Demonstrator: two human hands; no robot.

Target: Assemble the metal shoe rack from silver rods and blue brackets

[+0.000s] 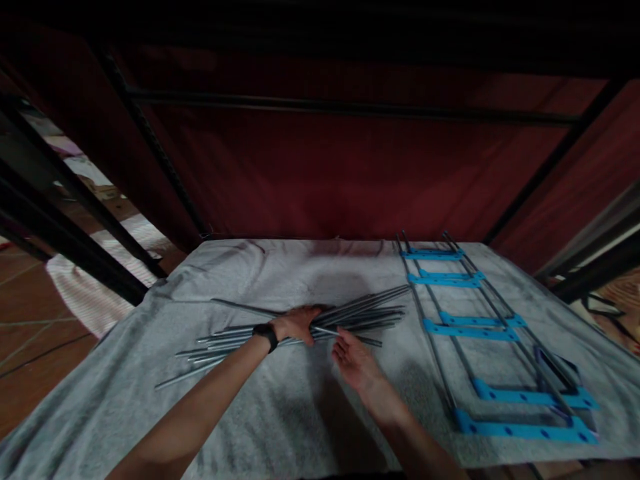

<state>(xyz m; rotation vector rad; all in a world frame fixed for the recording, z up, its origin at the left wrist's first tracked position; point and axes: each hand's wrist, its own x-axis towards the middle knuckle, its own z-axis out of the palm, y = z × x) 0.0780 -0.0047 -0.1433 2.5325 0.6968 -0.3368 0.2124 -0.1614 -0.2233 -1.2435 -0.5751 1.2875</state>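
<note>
Head cam, single view: worn on person's head, faces fwd and down over near edge of grey-cloth tabletop (150,373). Close range, forearms enter from bottom. Far edge meets dark red backdrop (325,173); left edge shows floor (30,333). No 2nd view, no overlap.

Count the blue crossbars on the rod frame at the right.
6 blue crossbars show, spaced along the rod frame: two at the far end, one in the middle, three nearest the camera, where overlapping parts may hide more.
</note>
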